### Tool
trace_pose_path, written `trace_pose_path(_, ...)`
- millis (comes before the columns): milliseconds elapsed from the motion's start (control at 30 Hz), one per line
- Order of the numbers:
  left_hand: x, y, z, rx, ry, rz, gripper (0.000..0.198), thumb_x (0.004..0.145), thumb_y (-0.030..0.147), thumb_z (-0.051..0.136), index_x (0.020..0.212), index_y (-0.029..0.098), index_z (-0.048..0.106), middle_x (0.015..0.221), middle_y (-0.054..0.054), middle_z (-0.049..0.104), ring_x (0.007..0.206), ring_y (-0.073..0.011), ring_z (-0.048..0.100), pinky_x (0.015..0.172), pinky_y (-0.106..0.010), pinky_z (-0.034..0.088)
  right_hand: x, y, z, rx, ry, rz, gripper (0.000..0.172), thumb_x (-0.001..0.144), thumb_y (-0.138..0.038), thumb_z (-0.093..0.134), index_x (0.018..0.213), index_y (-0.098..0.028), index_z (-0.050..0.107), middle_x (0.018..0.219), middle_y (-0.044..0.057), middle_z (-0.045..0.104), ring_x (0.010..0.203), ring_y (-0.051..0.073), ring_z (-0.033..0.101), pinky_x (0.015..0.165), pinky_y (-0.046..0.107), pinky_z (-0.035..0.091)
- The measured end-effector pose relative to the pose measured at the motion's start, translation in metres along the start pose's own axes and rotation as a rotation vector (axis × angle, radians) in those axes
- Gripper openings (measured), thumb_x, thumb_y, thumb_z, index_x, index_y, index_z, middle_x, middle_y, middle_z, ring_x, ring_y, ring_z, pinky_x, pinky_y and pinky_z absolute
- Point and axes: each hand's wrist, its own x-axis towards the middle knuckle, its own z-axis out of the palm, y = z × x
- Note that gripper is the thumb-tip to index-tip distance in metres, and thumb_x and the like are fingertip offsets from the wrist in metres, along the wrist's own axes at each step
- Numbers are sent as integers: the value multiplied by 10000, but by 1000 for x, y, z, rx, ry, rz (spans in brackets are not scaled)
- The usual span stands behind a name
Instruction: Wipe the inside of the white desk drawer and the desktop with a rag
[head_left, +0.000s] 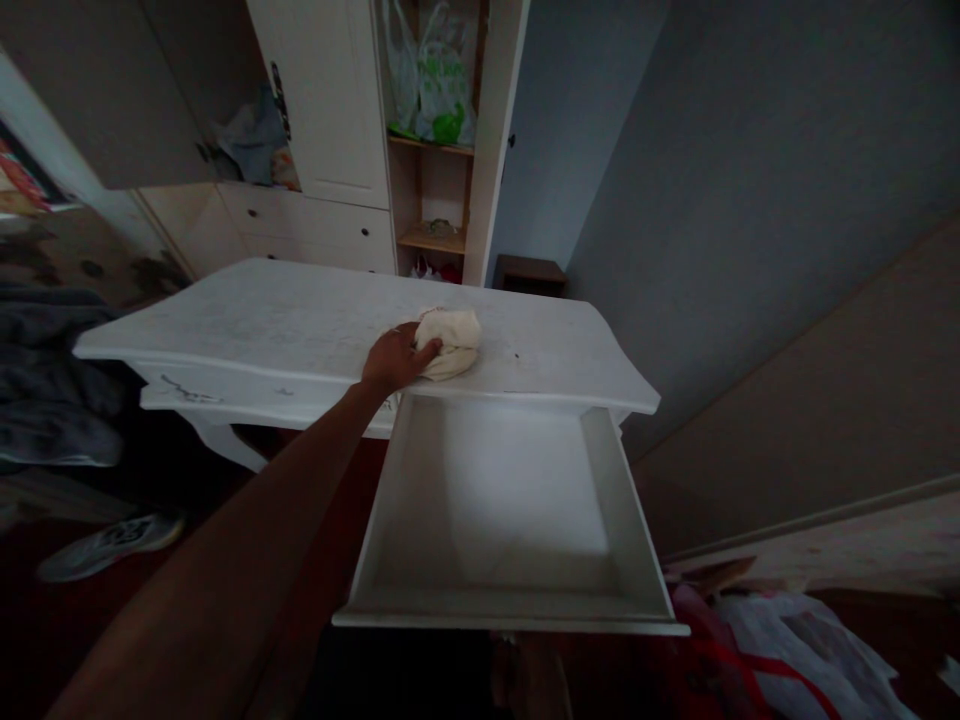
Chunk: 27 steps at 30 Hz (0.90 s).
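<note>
My left grip (394,357) clasps a bunched cream-coloured cloth (451,338) upon the scuffed white tabletop (277,305), just beyond a pulled-out rectangular white drawer (517,490); my right grip's state I cannot tell.

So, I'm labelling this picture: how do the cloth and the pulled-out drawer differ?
The cloth is cream and bunched; the drawer is whitish, rigid and box-shaped. The cloth is much smaller than the drawer. The cloth is on the tabletop in the left hand, while the drawer juts out below the tabletop's front edge. Both are pale.
</note>
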Motion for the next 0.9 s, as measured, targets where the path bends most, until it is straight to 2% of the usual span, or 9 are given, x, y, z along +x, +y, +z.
trace_pose_path(267,0,0,0,-7,8,2,608,916,591,427,1265,138,633,1148,-144,710,1008,-276,653,901,-368,493,3,-1,-3,-77,-12,-23,287,968,-350,595,1212,-209,650,1300,81,622,1045,218,646,835,372,581)
trace_pose_path(400,0,2,1,65,25,-43,552,883,494,491,1283,139,630,1178,-151,694,1062,-292,635,930,-378,491,7,-1,-4,-80,-18,-21,317,951,-355,624,1226,-198,639,1299,84,620,1046,228,646,841,389,582)
trace_pose_path(533,-10,18,-3,136,54,-138,692,834,388,551,1480,161,450,1218,-149,661,1101,-302,625,930,-384,497,18,-2,2,-68,-38,-9,326,951,-364,630,1221,-181,628,1242,82,638,1013,222,657,831,395,587)
trace_pose_path(600,-21,31,-10,161,60,-184,721,830,389,558,1506,181,413,1224,-148,643,1096,-312,629,893,-390,511,21,-3,4,-59,-49,1,332,950,-364,634,1225,-177,620,1226,82,641,1014,226,659,835,405,586)
trace_pose_path(667,-38,46,-18,175,70,-195,637,845,393,544,1456,224,485,1213,-135,629,1069,-313,640,846,-390,522,20,-3,4,-51,-55,9,320,950,-361,635,1220,-189,625,1236,82,641,1024,229,656,836,405,586)
trace_pose_path(767,-70,66,-26,187,21,-173,588,833,384,567,1404,245,538,1222,-117,610,1047,-302,646,825,-378,525,13,-4,-1,-40,-60,17,314,949,-360,636,1218,-197,628,1245,82,641,1029,231,654,834,404,587)
trace_pose_path(900,-117,87,-19,224,-90,-143,553,845,360,570,1390,271,542,1234,-112,605,1020,-284,649,816,-374,528,8,-6,-6,-31,-73,34,302,942,-358,644,1210,-221,637,1263,81,638,1055,242,647,838,405,585)
